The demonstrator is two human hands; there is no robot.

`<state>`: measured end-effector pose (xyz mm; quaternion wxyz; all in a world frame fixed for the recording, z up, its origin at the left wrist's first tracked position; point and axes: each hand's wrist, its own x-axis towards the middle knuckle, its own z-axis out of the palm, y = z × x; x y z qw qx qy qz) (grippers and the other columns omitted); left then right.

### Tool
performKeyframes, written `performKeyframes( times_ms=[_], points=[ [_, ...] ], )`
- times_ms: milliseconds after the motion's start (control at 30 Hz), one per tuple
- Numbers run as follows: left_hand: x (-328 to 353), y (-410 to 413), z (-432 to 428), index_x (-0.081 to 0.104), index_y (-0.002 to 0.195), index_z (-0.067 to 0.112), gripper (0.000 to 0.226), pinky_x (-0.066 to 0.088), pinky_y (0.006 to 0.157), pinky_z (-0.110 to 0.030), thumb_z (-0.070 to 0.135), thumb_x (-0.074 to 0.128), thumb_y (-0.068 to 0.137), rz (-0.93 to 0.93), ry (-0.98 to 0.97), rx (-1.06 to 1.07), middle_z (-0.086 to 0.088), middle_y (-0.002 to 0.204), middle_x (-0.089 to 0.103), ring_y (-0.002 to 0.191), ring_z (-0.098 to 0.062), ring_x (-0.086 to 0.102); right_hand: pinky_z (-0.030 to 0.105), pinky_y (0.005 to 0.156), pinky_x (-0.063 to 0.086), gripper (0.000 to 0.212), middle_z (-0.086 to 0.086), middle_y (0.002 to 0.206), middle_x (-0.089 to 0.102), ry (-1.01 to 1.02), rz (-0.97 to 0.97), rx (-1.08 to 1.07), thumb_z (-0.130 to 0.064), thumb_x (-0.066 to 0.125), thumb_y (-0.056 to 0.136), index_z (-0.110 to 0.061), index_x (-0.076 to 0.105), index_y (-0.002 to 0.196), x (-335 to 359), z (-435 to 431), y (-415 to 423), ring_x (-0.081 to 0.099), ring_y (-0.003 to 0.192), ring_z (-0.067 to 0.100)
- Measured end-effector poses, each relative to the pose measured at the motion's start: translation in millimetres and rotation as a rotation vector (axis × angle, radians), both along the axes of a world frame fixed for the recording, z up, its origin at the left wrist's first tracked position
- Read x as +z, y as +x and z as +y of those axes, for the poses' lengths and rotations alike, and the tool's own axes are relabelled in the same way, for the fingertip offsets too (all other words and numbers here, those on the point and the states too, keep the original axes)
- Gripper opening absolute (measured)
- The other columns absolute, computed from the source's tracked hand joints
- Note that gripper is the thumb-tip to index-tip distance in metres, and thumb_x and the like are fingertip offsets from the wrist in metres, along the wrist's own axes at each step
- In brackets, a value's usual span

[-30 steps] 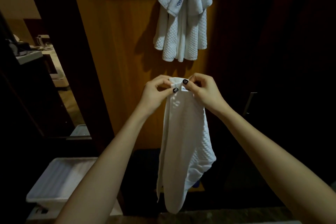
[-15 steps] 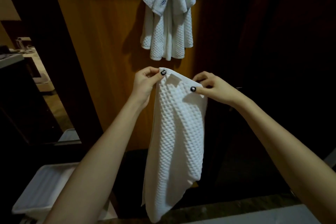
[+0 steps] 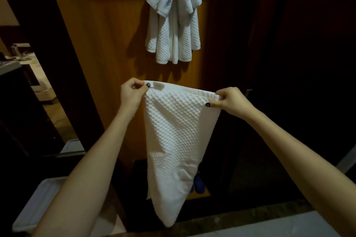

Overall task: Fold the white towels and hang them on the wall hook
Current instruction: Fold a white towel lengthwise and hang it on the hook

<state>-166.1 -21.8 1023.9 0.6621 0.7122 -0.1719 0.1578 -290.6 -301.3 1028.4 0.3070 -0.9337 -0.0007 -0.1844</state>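
While left hand (image 3: 131, 94) and right hand (image 3: 232, 102) pinch corners, towel (image 3: 173, 132) hangs between

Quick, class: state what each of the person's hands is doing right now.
Left hand: pinches the top left corner of the white towel.
Right hand: pinches the towel's top right corner.

wall: orange wood panel (image 3: 107, 44) | right: dark door (image 3: 308, 44) | lower left: white bin (image 3: 38, 204) | light: dim
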Motion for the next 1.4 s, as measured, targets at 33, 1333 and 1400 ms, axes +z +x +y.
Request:
performKeyframes(
  times_ms=[33,1333,1400],
  points=[
    [-1.4,1.0,2.6,0.06,0.077,0.007,0.011,0.045,0.065,-0.014,0.002,0.068,0.082,-0.017,0.019,0.013,0.003,0.073,0.059,0.068,0.001,0.055,0.02,0.041,0.021,0.051,-0.009,0.044,0.034,0.014,-0.05,-0.007,-0.033,0.074,0.083,-0.017,0.039,0.049,1.8,1.8,1.9,0.033,0.04,0.006],
    [-4.0,-10.3,-34.8,0.066,0.078,0.017,0.014,0.048,0.066,-0.019,0.006,0.074,0.077,-0.289,0.178,-0.049,0.008,0.073,0.065,0.07,-0.005,0.06,0.022,0.067,0.054,0.014,-0.002,0.067,0.073,0.136,0.011,0.161,-0.021,0.075,0.083,-0.009,0.069,0.079,33.5,71.8,11.1,0.07,0.065,0.006],
    [1.3,-12.8,-35.4,0.067,0.077,0.02,0.017,0.053,0.069,-0.023,0.004,0.074,0.077,-0.22,0.122,-0.122,0.006,0.075,0.066,0.074,-0.008,0.063,0.021,0.061,0.048,0.016,-0.004,0.066,0.068,0.006,-0.096,0.17,-0.026,0.074,0.084,-0.013,0.07,0.077,37.7,76.8,11.7,0.063,0.064,0.004]
  ],
)
